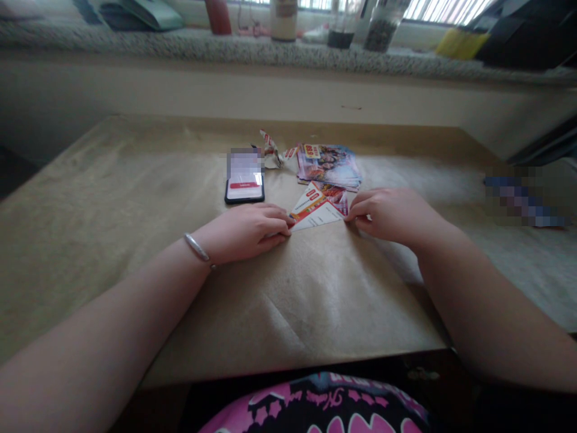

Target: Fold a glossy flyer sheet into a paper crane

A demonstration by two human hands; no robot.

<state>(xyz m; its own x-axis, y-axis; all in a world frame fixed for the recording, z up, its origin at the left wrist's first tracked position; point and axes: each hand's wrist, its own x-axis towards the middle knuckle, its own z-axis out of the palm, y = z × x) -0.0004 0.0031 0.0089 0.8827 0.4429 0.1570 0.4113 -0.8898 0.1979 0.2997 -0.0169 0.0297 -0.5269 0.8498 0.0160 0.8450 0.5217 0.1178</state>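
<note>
A printed paper leaflet (316, 211), folded into a triangle-like shape, lies on the table between my two hands. Its near edge runs roughly level, and white, red and yellow print shows on it. My left hand (265, 228) pinches or presses the leaflet's left corner, fingers together. At the right corner, my right hand (383, 213) grips the paper between thumb and fingertips. Just behind it sits a stack of colourful leaflets (329, 163). To the left of the stack is a crumpled, folded paper piece (274, 155) with red and white print.
A phone (244, 189) with its screen lit lies left of the papers. The table (135, 240) has a wrinkled tan cover. Blurred blue packaging (525, 201) lies at far right. Several jars and bottles (283, 21) line the stone windowsill (180, 45).
</note>
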